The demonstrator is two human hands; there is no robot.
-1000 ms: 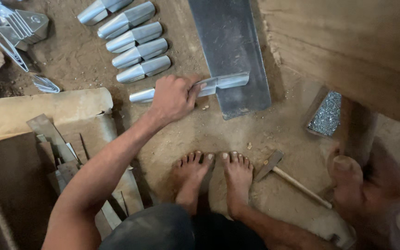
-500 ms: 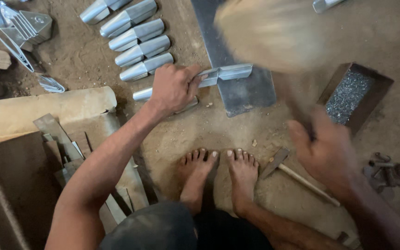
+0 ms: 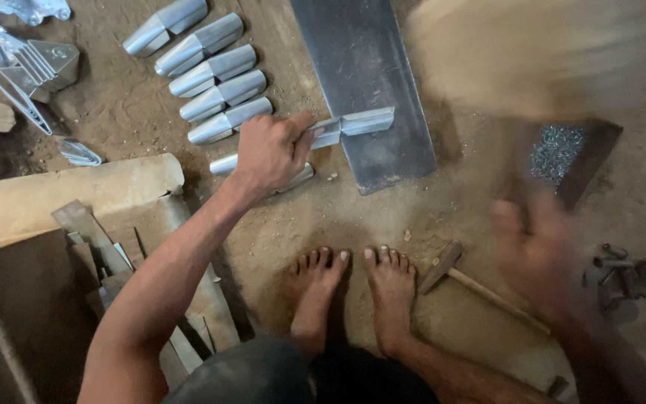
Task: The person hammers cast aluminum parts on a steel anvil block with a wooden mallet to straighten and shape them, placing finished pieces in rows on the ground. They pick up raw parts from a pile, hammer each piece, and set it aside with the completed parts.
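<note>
Under my bare feet [image 3: 353,295] is a dirt floor [image 3: 300,217], brown and dusty; a long dark metal sheet [image 3: 360,82] lies flat on it ahead of me; to its left a row of folded metal pieces [image 3: 211,71] sits side by side; a hammer [image 3: 454,271] lies just right of my feet; a box of small nails [image 3: 558,153] rests further right; a pale wooden block [image 3: 69,194] lies at my left.

l arm stretched fwd, left hand [image 3: 269,148] fingers curled, right hand [image 3: 540,251] blurred, feet together
</note>
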